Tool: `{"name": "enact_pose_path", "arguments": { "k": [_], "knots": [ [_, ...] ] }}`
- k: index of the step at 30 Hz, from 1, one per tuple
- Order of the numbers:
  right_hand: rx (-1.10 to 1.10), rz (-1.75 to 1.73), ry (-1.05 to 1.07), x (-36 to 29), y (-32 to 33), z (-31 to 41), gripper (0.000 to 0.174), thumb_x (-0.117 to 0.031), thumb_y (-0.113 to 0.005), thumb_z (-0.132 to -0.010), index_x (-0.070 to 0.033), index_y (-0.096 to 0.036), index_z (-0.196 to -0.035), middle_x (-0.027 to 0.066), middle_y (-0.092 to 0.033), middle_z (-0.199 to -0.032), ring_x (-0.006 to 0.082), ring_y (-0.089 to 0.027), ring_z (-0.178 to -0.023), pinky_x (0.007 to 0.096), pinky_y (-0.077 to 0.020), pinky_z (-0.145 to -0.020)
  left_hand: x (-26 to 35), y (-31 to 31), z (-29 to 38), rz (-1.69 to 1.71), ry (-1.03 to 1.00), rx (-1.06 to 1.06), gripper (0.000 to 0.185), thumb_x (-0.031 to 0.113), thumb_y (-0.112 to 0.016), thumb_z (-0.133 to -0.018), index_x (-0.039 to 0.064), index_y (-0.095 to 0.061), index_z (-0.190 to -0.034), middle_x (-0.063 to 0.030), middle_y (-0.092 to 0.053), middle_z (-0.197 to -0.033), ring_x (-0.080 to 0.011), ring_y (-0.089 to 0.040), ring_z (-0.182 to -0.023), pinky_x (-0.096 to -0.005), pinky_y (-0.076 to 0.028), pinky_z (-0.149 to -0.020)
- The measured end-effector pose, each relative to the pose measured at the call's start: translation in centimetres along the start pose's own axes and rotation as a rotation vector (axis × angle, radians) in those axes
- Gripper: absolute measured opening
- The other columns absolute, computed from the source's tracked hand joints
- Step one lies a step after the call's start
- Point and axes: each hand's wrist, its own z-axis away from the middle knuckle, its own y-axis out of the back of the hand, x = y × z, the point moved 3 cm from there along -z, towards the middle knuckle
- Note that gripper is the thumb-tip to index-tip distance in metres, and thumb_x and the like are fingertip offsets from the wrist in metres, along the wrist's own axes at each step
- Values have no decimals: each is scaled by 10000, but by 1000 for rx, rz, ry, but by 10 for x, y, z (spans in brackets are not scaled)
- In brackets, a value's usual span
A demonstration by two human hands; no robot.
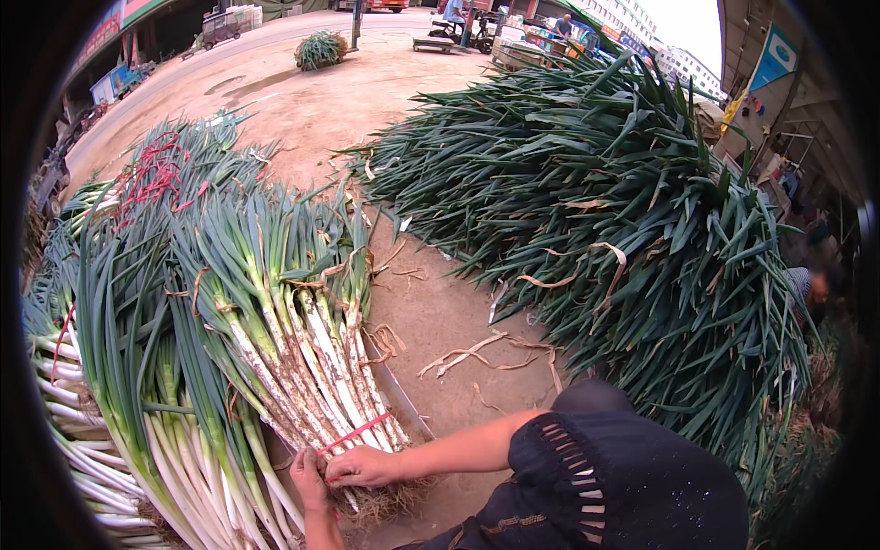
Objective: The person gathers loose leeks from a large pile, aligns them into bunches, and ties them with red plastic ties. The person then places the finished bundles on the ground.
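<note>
A bundle of soil-streaked green onions (323, 350) lies before me, its root tufts (392, 498) towards me. A thin red tie (357, 433) runs across the white stalks near the roots. At the bundle's left side my left hand (309, 478) pinches the tie, thumb uppermost. My right hand (363, 466) meets it there, fingers closed on the tie, with a bit of red showing at the fingertips. Part of the tie is hidden behind the hands and under the stalks. Cleaner white-stalked green onions (192, 454) lie directly left of the bundle.
A large heap of green onions (584, 192) rises on the right. Red ties (151, 168) lie on onions at the far left. Dry leaves (474, 354) litter the ground beside a straight edge (402, 399) under the bundle. Another person (801, 285) is partly visible at the right.
</note>
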Motion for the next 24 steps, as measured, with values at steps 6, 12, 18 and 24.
{"name": "enact_pose_path", "arguments": {
  "k": [6, 12, 18, 24],
  "knots": [
    [-407, 353, 117, -5, 20, -13, 293, -319, -529, -873, -42, -575, -790, 136, -580, -726, 335, -571, -682, 419, -436, -564, 31, -41, 9, -504, -436, 4, 233, 141, -541, -914, -5, -528, -733, -13, -509, -771, -56, -401, -614, -213, -328, -549],
    [-390, 353, 200, -9, 30, -7, 327, -350, -522, -871, -58, -519, -724, 112, -570, -712, 326, -563, -664, 430, -418, -535, 36, -51, 4, 72, 116, -32, 256, 200, -555, -915, 60, -505, -707, -3, -489, -657, -46, -361, -505, -202, -278, -452],
    [-310, 314, -97, -2, 49, -3, 365, -396, -464, -894, -65, -614, -873, 132, -626, -786, 319, -596, -718, 423, -444, -613, 25, -37, 35, -22, 250, 45, 262, 208, -531, -925, 80, -484, -702, 17, -458, -624, -39, -349, -461, -188, -281, -418],
    [-150, 66, -350, 24, 55, 7, 437, -412, -430, -916, -32, -646, -908, 140, -645, -768, 279, -602, -680, 396, -448, -672, 21, -22, 54, -459, 35, -26, 146, 121, -551, -886, 33, -550, -770, -14, -504, -681, -102, -437, -523, -242, -346, -466]
  ]
}}
